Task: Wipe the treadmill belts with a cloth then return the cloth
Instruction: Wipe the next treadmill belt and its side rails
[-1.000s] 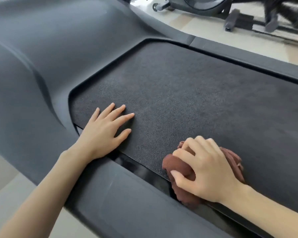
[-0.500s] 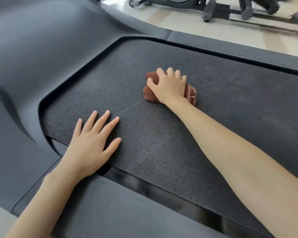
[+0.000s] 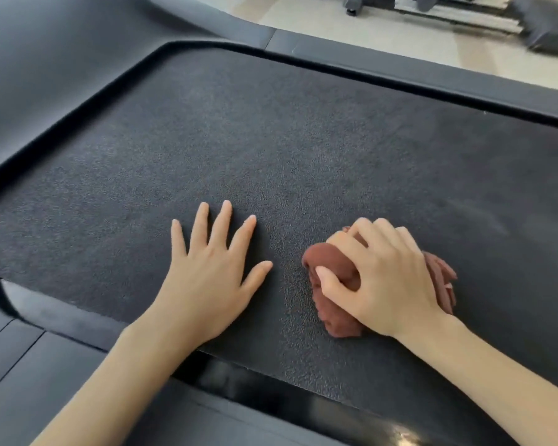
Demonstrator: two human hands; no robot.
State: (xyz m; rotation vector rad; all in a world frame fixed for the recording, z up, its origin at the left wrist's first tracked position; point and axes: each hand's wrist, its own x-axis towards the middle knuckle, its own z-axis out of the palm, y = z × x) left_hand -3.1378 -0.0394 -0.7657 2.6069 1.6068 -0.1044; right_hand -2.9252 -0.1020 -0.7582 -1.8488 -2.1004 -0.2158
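Maroon cloth (image 3: 332,278) (bunched) under right hand (image 3: 384,284).

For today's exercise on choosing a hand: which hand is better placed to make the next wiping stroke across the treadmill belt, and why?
Right. The right hand grips the bunched reddish-brown cloth against the belt, while the left hand lies flat on the belt, fingers spread, holding nothing.

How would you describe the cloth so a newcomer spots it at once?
Find the wide, dark, textured treadmill belt filling the view. Near its close edge, the cloth is bunched under the right hand, which grips it. It is the only reddish-brown thing there; the left hand beside it lies flat on bare belt.
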